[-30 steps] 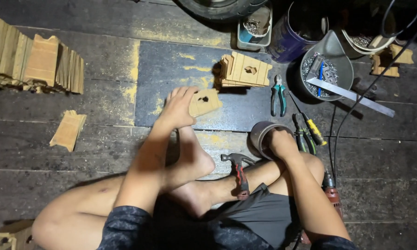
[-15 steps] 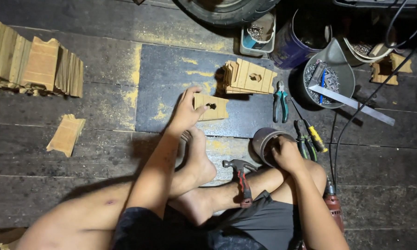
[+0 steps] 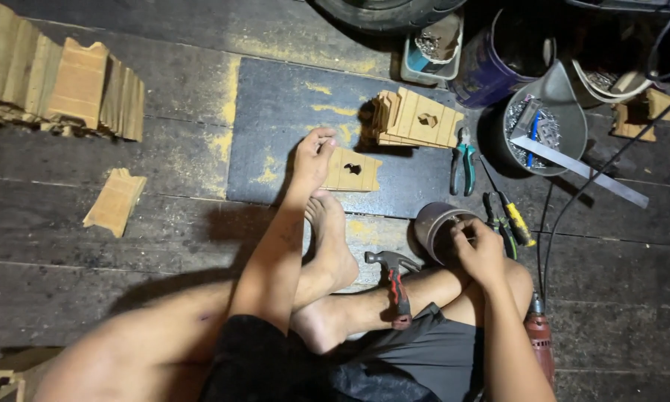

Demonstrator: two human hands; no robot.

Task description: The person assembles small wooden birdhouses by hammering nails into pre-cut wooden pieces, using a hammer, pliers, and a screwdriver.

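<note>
Two bare hands work low over a dark plank floor, where the person sits with crossed legs. The left hand (image 3: 314,158) lies on the left end of a small wooden piece with a cut-out hole (image 3: 353,170), its fingers curled over the edge and gripping it; the piece rests flat on a dark board (image 3: 275,119) marked with yellow sawdust. The right hand (image 3: 478,249) reaches into a small round grey container (image 3: 433,229) beside the knee, with fingertips bunched together at the rim; what they pinch I cannot tell. A claw hammer (image 3: 394,279) with red and black handle rests on the shin, between both hands. Just behind the held piece stands a stack of similar wooden pieces (image 3: 417,119). Green-handled pliers (image 3: 463,160) lie to its right, and a yellow-handled screwdriver (image 3: 515,222) is near the container. More wooden pieces are piled at far left (image 3: 59,82). A red power drill (image 3: 539,346) lies by the right forearm.
</note>
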